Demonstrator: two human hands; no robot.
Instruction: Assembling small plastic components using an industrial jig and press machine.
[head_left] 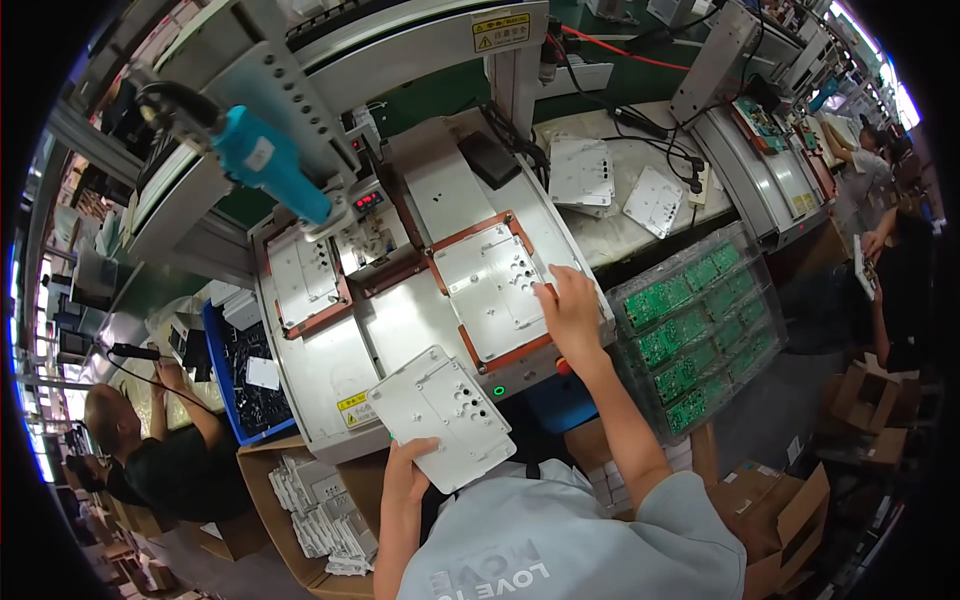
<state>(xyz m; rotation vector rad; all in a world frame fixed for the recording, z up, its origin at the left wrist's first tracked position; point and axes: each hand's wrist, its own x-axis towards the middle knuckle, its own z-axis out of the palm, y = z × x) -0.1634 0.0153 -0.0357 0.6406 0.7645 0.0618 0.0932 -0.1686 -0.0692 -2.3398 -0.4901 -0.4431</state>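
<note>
My left hand [408,466] grips a white plastic panel [435,408] by its lower left edge, thumb on top. The panel is tilted in front of the machine bench and has small holes and dark dots. My right hand [572,312], fingers apart, is at the right edge of a second white panel [490,300]. That panel lies in a fixture with reddish-brown corner pieces [510,352]; whether my fingertips touch it I cannot tell. On the left, a third white panel [302,277] lies in a similar fixture under a teal electric screwdriver [270,165].
At right lies a clear tray of green circuit boards [690,330]. Stacked white panels [580,172] are behind it. A blue bin [228,385] of black parts and a carton [275,500] of white pieces stand at left. A dark phone-like slab [489,160] lies on the bench. Other people work on both sides.
</note>
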